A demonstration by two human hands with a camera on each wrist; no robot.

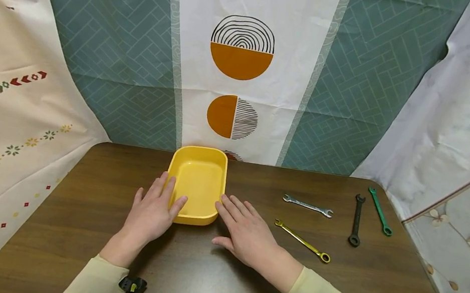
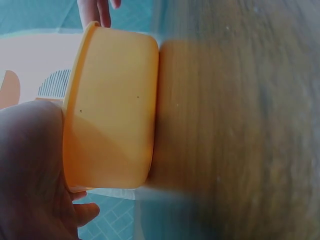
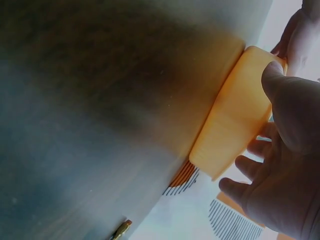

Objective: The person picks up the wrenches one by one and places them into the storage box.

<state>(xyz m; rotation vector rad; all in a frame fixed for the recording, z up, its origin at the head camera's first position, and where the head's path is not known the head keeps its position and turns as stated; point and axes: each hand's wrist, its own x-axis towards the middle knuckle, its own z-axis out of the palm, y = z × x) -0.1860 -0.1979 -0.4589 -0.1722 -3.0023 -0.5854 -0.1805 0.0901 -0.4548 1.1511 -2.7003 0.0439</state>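
A yellow plastic tray (image 1: 201, 182), rectangular with rounded corners, sits on the table at its far edge. My left hand (image 1: 152, 212) rests on the tray's near left corner, fingers extended along the left rim and thumb over the near rim. Close to the near right corner, my right hand (image 1: 249, 232) lies palm down with straight fingers, their tips at the tray's right side. The left wrist view shows the tray's outer wall (image 2: 112, 107) standing on the wood. In the right wrist view, the right fingers (image 3: 247, 167) are spread beside the tray (image 3: 235, 115); firm contact is hard to tell.
Right of the tray lie a silver wrench (image 1: 307, 206) and a gold wrench (image 1: 303, 241). Farther right are a black wrench (image 1: 357, 220) and a green wrench (image 1: 380, 212). Patterned cloth (image 1: 117, 48) hangs behind the dark wooden table (image 1: 85, 205) and along both sides.
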